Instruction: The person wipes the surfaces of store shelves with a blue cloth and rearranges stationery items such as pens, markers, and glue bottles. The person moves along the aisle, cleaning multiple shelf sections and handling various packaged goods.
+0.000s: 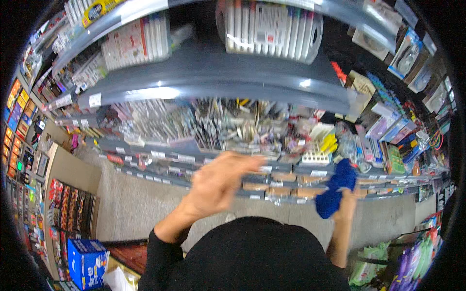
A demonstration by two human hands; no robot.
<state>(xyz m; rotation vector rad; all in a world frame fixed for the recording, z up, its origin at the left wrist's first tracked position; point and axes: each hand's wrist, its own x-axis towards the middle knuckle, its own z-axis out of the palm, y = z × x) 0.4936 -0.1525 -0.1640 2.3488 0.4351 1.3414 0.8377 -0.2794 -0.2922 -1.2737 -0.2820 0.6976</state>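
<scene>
My left hand [218, 180] is raised in front of a stocked store shelf, blurred by motion; nothing can be made out in it, and its fingers point to the right. A dark blue cloth [336, 189] is held in my right hand [348, 202], bunched above and to the left of the fingers, which it partly hides. Behind the hands, many pens and markers [211, 123] stand in a crowded shelf row. Bright yellow items [328, 143] rise from a white holder with holes [316, 158] near the cloth.
Clear cases of markers [273, 32] sit on the dark grey shelf [218, 83] above. Lower shelf edges carry white tags, with cardboard boxes [309, 192] beneath. A blue box [87, 263] stands at lower left, near a counter [69, 163]. Green and purple packages [415, 258] lie at lower right.
</scene>
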